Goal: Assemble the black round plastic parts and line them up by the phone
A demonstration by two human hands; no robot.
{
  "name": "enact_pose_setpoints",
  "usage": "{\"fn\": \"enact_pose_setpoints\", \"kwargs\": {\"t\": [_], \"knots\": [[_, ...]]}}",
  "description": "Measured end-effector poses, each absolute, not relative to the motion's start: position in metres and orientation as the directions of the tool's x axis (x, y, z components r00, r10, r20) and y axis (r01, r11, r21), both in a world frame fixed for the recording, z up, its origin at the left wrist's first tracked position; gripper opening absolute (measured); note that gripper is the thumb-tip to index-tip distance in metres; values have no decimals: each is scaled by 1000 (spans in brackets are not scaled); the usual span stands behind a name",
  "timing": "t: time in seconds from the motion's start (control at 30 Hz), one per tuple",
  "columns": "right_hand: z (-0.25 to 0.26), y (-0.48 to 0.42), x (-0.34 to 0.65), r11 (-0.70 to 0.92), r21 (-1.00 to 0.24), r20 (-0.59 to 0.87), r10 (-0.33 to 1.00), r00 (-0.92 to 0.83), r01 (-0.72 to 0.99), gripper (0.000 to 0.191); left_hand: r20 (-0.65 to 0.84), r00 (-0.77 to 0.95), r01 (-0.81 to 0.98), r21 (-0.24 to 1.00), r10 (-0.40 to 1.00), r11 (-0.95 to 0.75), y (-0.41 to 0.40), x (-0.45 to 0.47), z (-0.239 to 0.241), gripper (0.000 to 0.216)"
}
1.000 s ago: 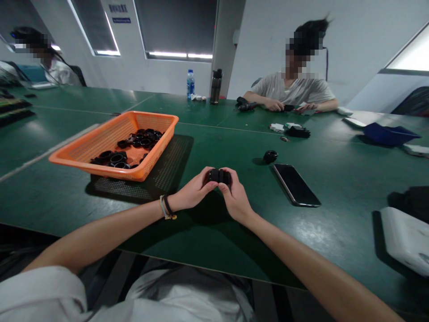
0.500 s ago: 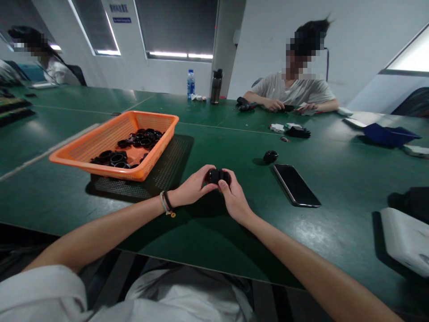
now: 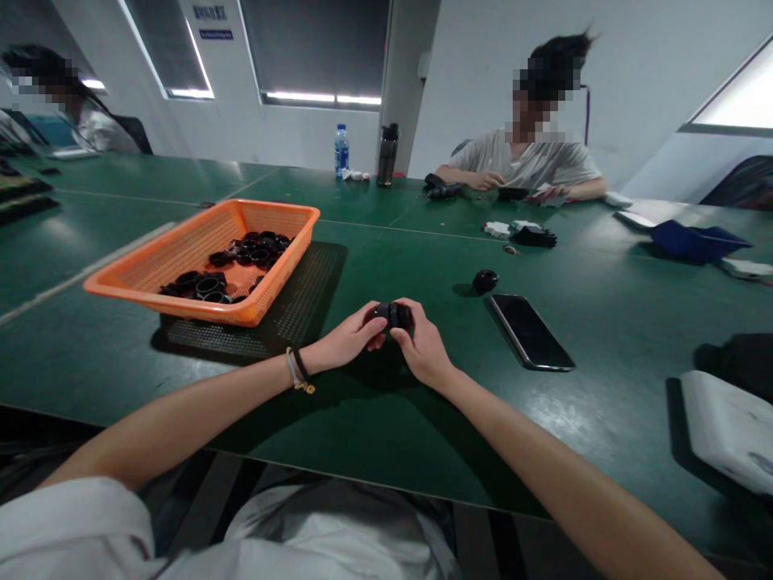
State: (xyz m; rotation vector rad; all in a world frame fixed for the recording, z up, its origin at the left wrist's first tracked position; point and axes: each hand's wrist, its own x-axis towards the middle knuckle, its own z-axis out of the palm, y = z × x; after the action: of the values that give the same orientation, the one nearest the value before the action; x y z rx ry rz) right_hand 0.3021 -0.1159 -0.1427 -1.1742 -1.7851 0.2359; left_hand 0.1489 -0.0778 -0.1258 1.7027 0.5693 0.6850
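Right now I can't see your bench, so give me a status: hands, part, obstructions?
Left hand and right hand both gripping black part above table. Phone lies right, apart. Nothing blocking.

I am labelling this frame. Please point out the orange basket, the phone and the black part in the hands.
orange basket [image 3: 181, 300]: head view, near front wall.
phone [image 3: 530, 331]: head view, screen middle.
black part [image 3: 394, 314]: head view, visible top between the fingers.

Fingers [image 3: 375, 325] hide most of the black part [image 3: 391, 312].
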Motion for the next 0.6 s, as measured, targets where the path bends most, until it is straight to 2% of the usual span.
{"fn": "enact_pose_setpoints", "kwargs": {"t": [0.13, 0.27, 0.6], "knots": [[-140, -120, 300, 498, -628, 583, 810, -63, 599, 48, 201, 676, 61, 943, 709, -326, -81, 148, -124, 37], [-138, -124, 296, 427, -714, 509, 860, -7, 554, 48, 240, 648, 141, 895, 723, -423, -81, 147, -123, 29], [-133, -131, 288, 319, -853, 377, 924, 63, 414, 47, 284, 647, 304, 756, 708, -580, -81, 145, -117, 31]]}}
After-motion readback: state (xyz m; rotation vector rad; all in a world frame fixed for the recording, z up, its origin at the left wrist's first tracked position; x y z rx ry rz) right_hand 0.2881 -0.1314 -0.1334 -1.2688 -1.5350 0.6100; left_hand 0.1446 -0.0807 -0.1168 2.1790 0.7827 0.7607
